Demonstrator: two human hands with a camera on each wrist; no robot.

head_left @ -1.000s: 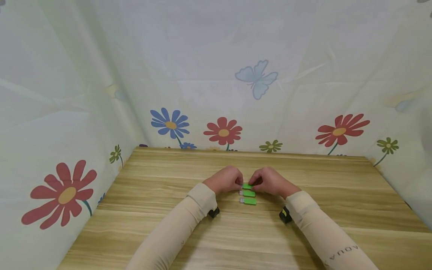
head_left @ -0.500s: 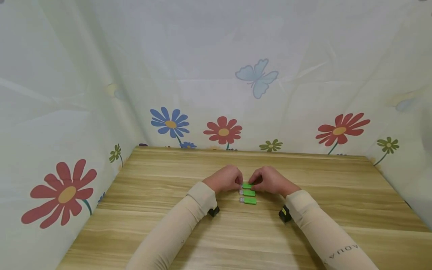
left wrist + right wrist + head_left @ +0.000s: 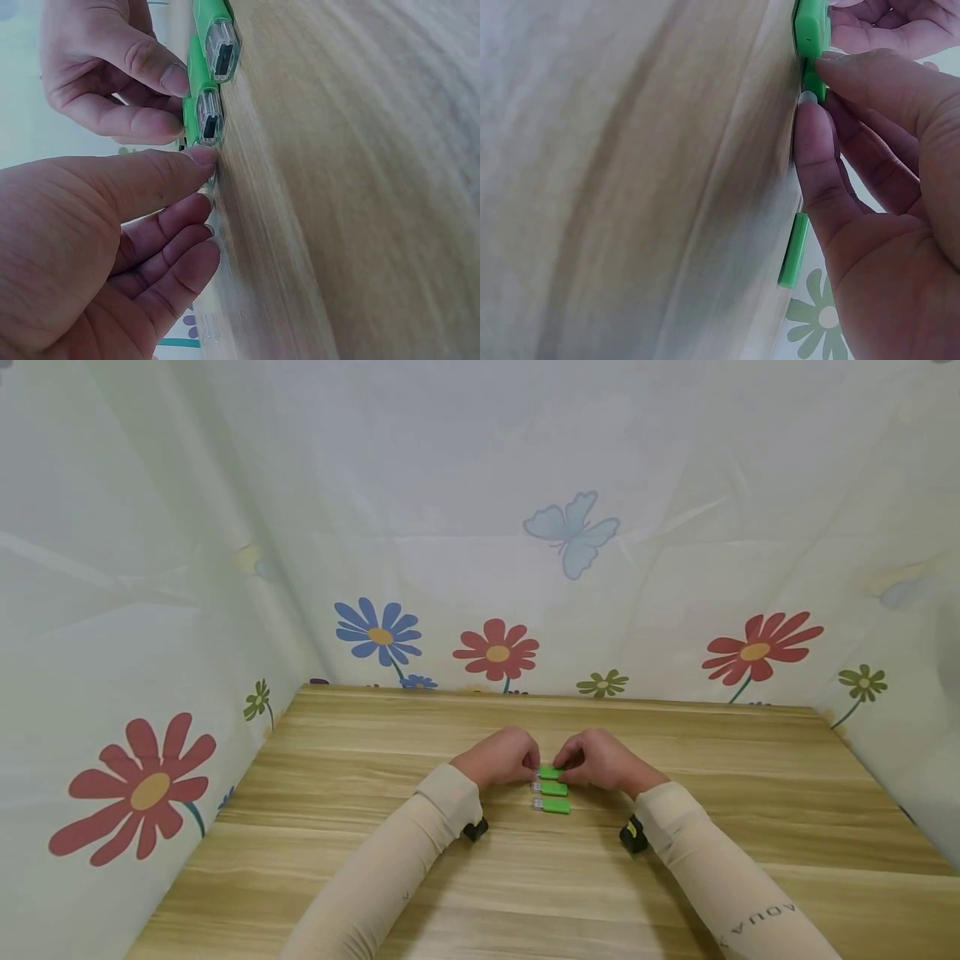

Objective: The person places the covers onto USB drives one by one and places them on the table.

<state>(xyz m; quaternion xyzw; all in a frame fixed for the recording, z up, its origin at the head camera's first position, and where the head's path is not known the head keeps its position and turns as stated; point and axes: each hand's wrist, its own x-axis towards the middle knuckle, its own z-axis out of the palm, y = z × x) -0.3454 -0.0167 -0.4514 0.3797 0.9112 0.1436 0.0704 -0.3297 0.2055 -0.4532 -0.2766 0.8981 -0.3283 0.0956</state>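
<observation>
Several green USB flash drives with clear caps lie in a short column on the wooden table. In the head view the nearest flash drive (image 3: 556, 807) and the middle flash drive (image 3: 553, 789) lie parallel, caps to the left. My left hand (image 3: 498, 758) pinches the clear-capped end of the farthest flash drive (image 3: 551, 772). My right hand (image 3: 603, 764) pinches the green end of that same drive, hiding part of it. The left wrist view shows the nearest drive's clear cap (image 3: 223, 56) facing the camera, with the held drive's cap mostly behind my left fingertips.
In the right wrist view a separate flat green piece (image 3: 793, 251) lies on the table (image 3: 645, 187) beside my right hand. A floral cloth (image 3: 420, 510) hangs behind the table's back edge and along its sides. Dark wrist cameras (image 3: 633, 835) sit under both sleeves.
</observation>
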